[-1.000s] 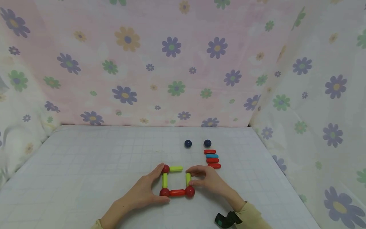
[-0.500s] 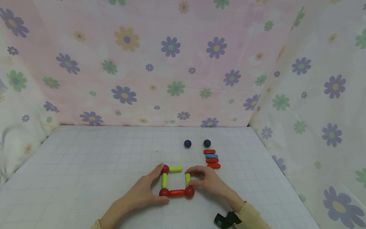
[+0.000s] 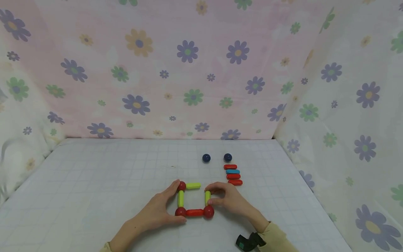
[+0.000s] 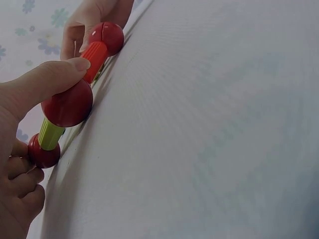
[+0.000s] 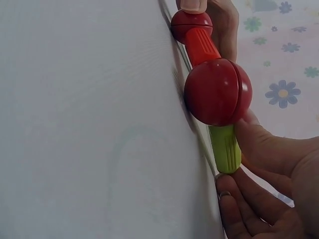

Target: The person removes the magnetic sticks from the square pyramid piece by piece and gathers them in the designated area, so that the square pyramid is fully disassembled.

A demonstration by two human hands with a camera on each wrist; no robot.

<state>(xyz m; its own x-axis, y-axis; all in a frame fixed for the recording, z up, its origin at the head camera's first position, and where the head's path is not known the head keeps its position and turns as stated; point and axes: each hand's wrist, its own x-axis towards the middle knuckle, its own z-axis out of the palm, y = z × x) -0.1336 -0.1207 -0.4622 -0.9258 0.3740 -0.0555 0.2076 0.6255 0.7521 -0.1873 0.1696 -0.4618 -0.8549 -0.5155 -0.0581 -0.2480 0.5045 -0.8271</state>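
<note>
A four-sided frame of magnetic rods and balls lies on the table, with a gap at its far right corner. My left hand spans its left side, thumb against the near-left red ball and fingers at the far-left red ball. Between these balls runs a yellow-green rod; another yellow-green rod points right from the far ball. A red rod joins the near-left ball to the near-right red ball. My right hand pinches the right-side yellow-green rod, whose end meets that ball.
Two dark blue balls sit farther back. Three red rods and a blue rod lie in a column beyond my right hand. A black strap-like object is by the right sleeve. Flowered cloth walls the table's back and sides.
The right-side yellow-green rod has shifted very slightly to the right in my right hand. My left hand keeps its place on the balls.
</note>
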